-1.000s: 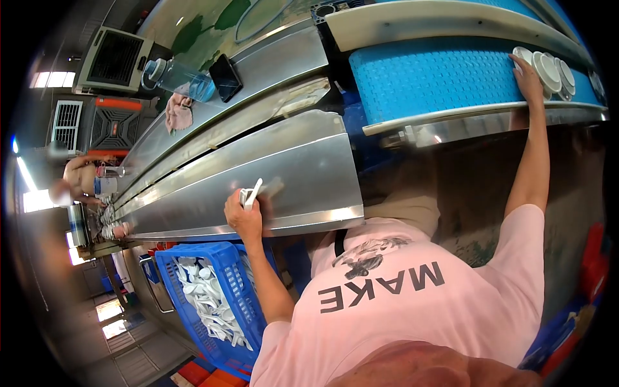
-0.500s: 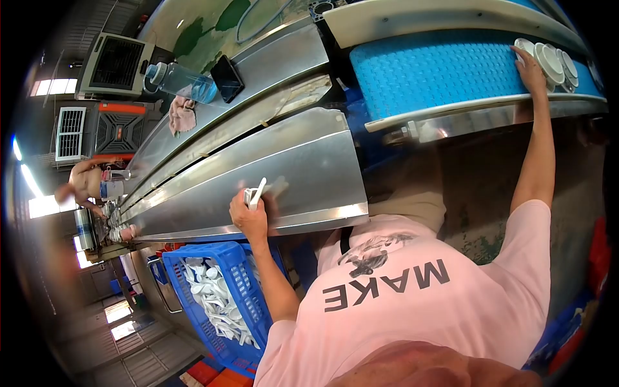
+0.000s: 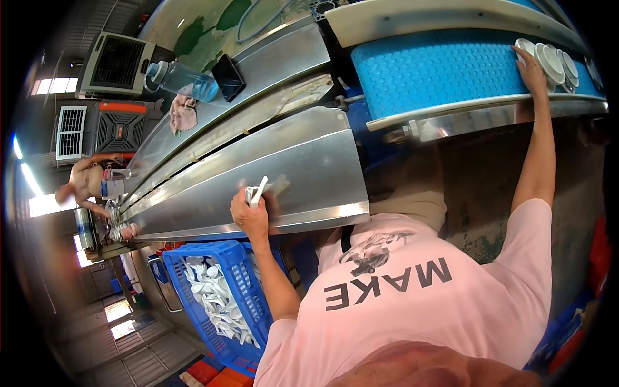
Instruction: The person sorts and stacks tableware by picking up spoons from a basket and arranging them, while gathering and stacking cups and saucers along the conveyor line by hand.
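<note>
Blue and dimpled, a conveyor belt [image 3: 438,74] spreads across the far right, with a cream guard rail [image 3: 451,20] along its far side. White dishes [image 3: 549,66] sit on it in a short overlapping row, and the worker's right hand [image 3: 531,72] is up against the left end of them, arm stretched well out, fingers long and a little bent. From where I'm standing I can't tell whether the thumb and fingers pinch a dish or simply rest there.

Over to the left, the left hand [image 3: 250,213] is curled around a few white utensils [image 3: 259,191] – one slim handle pokes up past the fingers, and I can't count the others. That hand is over the near part of a steel table [image 3: 316,171], whose sheen throws back a pale blur beside it.

Near and left, just below the table's edge, a blue crate [image 3: 240,274] holds a heap of white spoons [image 3: 216,300]. The worker wears a pink T-shirt [image 3: 387,322] lettered MAKE.

On the far side of the steelwork lie a dark phone [image 3: 228,77], a clear bottle [image 3: 187,80] with a blue cap – on its side, by the look of it – and a crumpled pink cloth [image 3: 183,113]. Away at the far left another person [image 3: 87,180] leans over more pieces, too small to make out.
</note>
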### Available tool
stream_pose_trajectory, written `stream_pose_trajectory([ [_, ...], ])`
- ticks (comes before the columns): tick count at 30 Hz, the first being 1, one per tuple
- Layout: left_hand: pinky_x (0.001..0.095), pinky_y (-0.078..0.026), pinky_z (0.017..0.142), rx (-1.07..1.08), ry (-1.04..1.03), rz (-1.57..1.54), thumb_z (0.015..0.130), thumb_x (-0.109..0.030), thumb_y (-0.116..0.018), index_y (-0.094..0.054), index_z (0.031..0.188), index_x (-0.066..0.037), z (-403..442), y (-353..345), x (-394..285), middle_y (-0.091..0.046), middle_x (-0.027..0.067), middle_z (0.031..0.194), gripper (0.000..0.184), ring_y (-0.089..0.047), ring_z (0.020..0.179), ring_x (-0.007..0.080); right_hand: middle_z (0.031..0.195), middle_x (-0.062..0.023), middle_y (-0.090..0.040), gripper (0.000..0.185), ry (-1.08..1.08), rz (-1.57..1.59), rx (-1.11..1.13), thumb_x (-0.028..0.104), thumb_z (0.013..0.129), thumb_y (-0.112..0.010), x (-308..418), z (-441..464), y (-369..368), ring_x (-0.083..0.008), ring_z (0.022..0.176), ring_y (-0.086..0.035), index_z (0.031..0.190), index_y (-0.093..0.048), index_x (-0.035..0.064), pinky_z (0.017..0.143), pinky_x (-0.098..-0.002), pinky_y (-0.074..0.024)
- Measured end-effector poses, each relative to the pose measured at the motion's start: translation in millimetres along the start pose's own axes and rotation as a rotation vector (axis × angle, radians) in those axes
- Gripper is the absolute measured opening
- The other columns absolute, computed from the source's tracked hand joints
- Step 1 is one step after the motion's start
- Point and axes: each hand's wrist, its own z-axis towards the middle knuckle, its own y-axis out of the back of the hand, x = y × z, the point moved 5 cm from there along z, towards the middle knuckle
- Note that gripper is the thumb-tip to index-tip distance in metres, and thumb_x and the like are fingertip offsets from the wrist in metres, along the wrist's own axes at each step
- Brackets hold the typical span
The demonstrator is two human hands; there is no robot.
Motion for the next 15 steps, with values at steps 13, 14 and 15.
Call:
stream_pose_trajectory([
  [13,0.0398,-0.042,0.073,-0.02,-0.009,-0.008,0.066,-0.008,-0.063,-0.054,0.098,-0.005,0.5,1.6,-2.9,-0.057,0.0131,0.09,0.033,-0.053,0.084,0.0327,0.122,-0.011,-0.05,0.039,0.043,0.039,-0.01,0.011,0.083,-0.05,6.2,-3.0,4.8,-0.0297,0.111,-0.047,0.12,-0.05,0.0203,0.094,-0.035,-0.0361],
  [14,0.0398,-0.042,0.076,0.007,0.004,-0.001,0.068,-0.008,-0.063,-0.053,0.101,-0.004,-0.1,0.3,-1.2,-0.057,0.014,0.094,0.035,-0.053,0.086,0.0332,0.122,-0.0111,-0.05,0.039,0.068,0.059,-0.016,0.011,0.083,-0.05,4.9,-2.6,4.0,-0.0297,0.111,-0.047,0.12,-0.05,0.0203,0.095,-0.0349,-0.0361],
  [15,0.0398,-0.042,0.076,0.006,0.006,0.0,0.068,-0.008,-0.063,-0.053,0.101,-0.004,-0.3,0.6,-1.8,-0.057,0.0141,0.094,0.035,-0.053,0.086,0.0332,0.122,-0.011,-0.05,0.039,0.064,0.048,-0.02,0.011,0.083,-0.05,3.4,-2.2,3.6,-0.0297,0.111,-0.047,0.12,-0.049,0.0205,0.094,-0.035,-0.0362],
])
